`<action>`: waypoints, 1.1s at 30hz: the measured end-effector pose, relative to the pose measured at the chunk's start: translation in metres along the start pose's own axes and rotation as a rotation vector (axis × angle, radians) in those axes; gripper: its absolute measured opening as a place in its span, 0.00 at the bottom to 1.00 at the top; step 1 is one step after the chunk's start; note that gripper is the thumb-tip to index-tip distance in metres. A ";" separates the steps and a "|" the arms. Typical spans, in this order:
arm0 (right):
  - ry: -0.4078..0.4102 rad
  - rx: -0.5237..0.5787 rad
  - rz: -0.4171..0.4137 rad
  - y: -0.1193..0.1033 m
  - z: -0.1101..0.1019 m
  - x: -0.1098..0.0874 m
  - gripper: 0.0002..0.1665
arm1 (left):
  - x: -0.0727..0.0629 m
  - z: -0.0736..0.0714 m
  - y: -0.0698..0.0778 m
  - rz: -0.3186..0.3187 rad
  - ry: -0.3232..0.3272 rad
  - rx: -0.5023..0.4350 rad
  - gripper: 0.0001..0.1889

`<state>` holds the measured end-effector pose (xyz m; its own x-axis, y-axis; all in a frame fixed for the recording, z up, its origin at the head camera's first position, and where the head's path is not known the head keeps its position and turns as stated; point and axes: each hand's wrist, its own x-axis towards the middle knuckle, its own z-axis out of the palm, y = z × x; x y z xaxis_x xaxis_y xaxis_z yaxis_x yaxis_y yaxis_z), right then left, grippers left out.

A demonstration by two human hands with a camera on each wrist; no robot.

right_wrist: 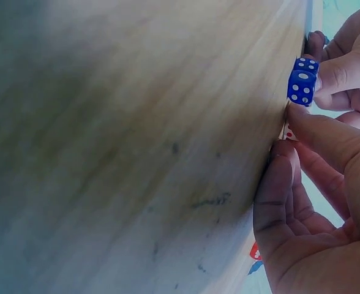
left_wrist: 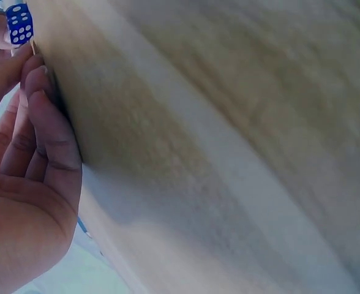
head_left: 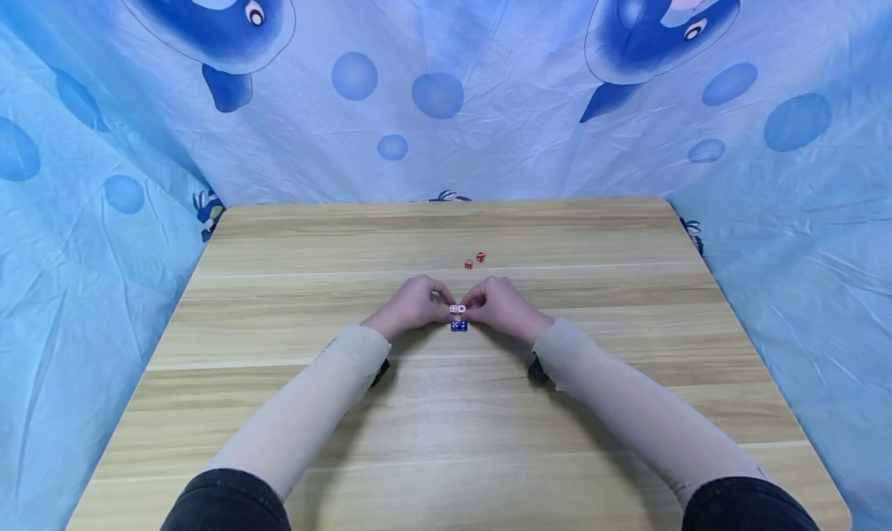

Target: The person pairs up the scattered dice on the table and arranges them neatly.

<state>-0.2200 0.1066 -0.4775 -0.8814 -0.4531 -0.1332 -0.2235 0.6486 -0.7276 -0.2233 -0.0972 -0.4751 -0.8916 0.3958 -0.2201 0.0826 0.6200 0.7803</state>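
Two white dice sit side by side at mid-table, a left white die [head_left: 453,309] and a right white die [head_left: 461,309]. My left hand [head_left: 416,305] pinches the left one from its side, thumb and forefinger together. From the other side my right hand [head_left: 503,308] pinches the right one; its red-dotted face [right_wrist: 289,133] shows between thumb and fingers in the right wrist view. Just nearer me lie two blue dice, a left one [head_left: 455,326] and a right one [head_left: 463,326], close together. In the left wrist view, the hand hides the white dice.
Farther back on the wooden table [head_left: 334,407] lie two red dice, one [head_left: 468,264] slightly nearer than the other [head_left: 481,257]. A blue curtain [head_left: 516,152] with dolphins and bubbles hangs behind the table and along both sides.
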 end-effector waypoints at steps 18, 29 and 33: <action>-0.012 -0.012 0.011 0.001 -0.002 0.002 0.06 | -0.002 -0.004 -0.001 -0.053 -0.037 -0.056 0.09; -0.022 0.000 0.020 0.001 -0.001 0.000 0.06 | -0.002 -0.008 -0.005 -0.049 -0.048 -0.092 0.11; -0.019 -0.003 0.019 0.001 0.000 0.001 0.06 | -0.001 -0.013 -0.006 -0.064 -0.039 -0.105 0.13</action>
<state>-0.2210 0.1075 -0.4783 -0.8774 -0.4523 -0.1600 -0.2081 0.6593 -0.7225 -0.2285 -0.1103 -0.4719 -0.8756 0.3849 -0.2918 -0.0222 0.5714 0.8204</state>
